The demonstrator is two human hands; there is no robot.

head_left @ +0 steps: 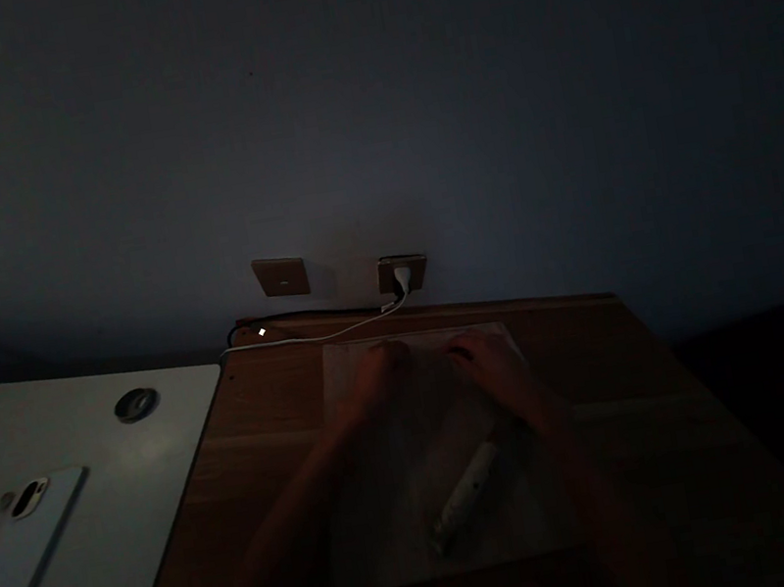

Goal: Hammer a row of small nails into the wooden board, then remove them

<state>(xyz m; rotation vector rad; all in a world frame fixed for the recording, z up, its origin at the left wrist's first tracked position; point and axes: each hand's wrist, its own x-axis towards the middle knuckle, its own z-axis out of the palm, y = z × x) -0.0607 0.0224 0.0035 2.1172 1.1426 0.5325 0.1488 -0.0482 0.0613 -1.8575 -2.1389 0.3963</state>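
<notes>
A pale, thin, see-through sheet (379, 519) lies flat on the wooden table. Near its far edge rests my left hand (380, 370), with the fingers curled in. My right hand (488, 362) is a short way to the right, also curled, with a dark gap between thumb and fingers. Dim light hides whether either hand pinches the sheet or something small. Between my forearms, a whitish, roughly cylindrical object (467, 495) lies slantwise on the sheet, apart from both hands.
A white table (170, 487) adjoins the wooden table (261, 453) on the left. On it are a pale phone (24, 560) and a round dark object (136, 404). A white plug (402, 278) sits in the wall socket; its cable (324, 335) runs left along the back edge.
</notes>
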